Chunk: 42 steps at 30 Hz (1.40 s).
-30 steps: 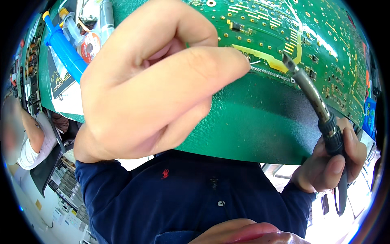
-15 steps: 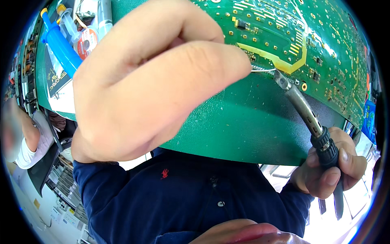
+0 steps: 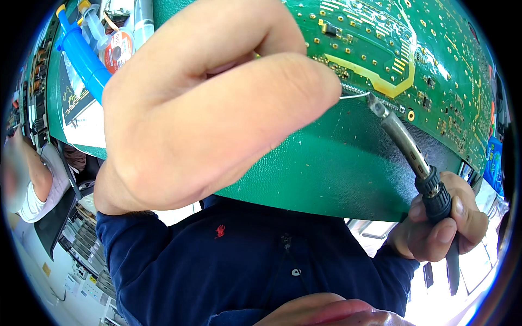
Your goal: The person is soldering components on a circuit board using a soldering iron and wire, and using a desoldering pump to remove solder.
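My left hand (image 3: 212, 119), large in the head view, pinches a thin silvery solder wire (image 3: 354, 96) between thumb and forefinger. The wire's free end meets the tip of a soldering iron (image 3: 405, 138) at the lower edge of a green circuit board (image 3: 375, 32). Around the iron's dark grip my right hand (image 3: 446, 225) is closed. A yellow-bordered copper area (image 3: 391, 87) lies on the board just above the iron's tip. Part of the board is hidden behind my left hand.
The board lies on a green mat (image 3: 304, 174). A blue syringe-like tool (image 3: 81, 57), clear syringes (image 3: 93, 22) and a reel with an orange-red label (image 3: 117, 49) are at the upper left. Another person's arm (image 3: 38, 168) shows at the far left.
The board has shifted slightly to the right. My left hand has moved a little the same way. The iron stays almost where it was, its tip still at the solder wire.
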Each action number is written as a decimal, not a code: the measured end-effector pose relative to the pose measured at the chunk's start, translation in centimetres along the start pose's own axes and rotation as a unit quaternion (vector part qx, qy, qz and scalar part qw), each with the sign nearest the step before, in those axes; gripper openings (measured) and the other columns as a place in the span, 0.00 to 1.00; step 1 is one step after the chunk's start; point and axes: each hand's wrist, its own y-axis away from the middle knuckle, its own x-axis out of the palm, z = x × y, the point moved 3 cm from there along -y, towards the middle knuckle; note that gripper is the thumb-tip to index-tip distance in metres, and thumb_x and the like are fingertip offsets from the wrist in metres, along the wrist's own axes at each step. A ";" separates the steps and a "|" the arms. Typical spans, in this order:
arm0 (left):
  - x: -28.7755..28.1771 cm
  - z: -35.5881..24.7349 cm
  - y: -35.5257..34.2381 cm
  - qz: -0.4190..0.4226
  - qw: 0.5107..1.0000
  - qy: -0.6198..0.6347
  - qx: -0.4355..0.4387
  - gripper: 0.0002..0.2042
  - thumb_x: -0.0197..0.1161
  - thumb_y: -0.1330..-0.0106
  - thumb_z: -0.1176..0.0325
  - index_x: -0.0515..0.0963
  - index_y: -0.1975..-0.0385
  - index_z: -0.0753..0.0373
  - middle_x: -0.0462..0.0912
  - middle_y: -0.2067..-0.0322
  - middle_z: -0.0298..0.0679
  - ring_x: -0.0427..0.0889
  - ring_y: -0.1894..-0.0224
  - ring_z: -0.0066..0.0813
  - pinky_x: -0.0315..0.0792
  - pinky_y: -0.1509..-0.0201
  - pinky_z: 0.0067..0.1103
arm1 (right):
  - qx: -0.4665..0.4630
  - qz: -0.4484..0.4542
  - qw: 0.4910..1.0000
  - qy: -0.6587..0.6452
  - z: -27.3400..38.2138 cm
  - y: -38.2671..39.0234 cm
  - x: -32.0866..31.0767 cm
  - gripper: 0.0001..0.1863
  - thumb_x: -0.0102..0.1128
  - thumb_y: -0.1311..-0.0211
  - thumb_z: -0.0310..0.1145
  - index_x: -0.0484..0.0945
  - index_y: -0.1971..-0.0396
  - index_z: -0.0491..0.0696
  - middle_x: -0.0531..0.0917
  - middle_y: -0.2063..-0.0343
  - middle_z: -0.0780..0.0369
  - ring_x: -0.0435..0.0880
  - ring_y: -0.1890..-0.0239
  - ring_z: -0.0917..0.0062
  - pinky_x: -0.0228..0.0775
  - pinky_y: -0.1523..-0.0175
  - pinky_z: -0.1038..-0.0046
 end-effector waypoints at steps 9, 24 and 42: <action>0.1 0.4 0.2 0.007 1.000 -0.004 0.024 0.14 0.65 0.60 0.83 0.79 0.69 0.68 0.71 0.75 0.40 0.69 0.79 0.21 0.58 0.79 0.14 | 0.035 -0.034 0.999 -0.006 0.4 0.3 0.8 0.12 0.47 0.38 0.39 0.68 0.65 0.45 0.67 0.92 0.63 0.66 0.89 0.82 0.54 0.84 0.82; -0.1 1.4 -0.6 0.009 1.000 -0.017 0.016 0.13 0.65 0.59 0.83 0.79 0.69 0.67 0.72 0.75 0.39 0.69 0.78 0.21 0.59 0.78 0.14 | -0.002 0.013 1.000 0.023 -0.4 -0.5 0.2 0.11 0.47 0.39 0.37 0.69 0.62 0.46 0.68 0.90 0.63 0.65 0.89 0.80 0.54 0.83 0.78; -0.1 1.8 -1.2 0.019 0.999 -0.028 0.020 0.13 0.64 0.58 0.83 0.79 0.69 0.68 0.72 0.75 0.40 0.70 0.78 0.22 0.60 0.78 0.14 | -0.008 0.023 0.999 0.044 -0.8 -1.4 0.3 0.10 0.44 0.38 0.36 0.68 0.61 0.47 0.70 0.90 0.62 0.67 0.90 0.80 0.57 0.83 0.79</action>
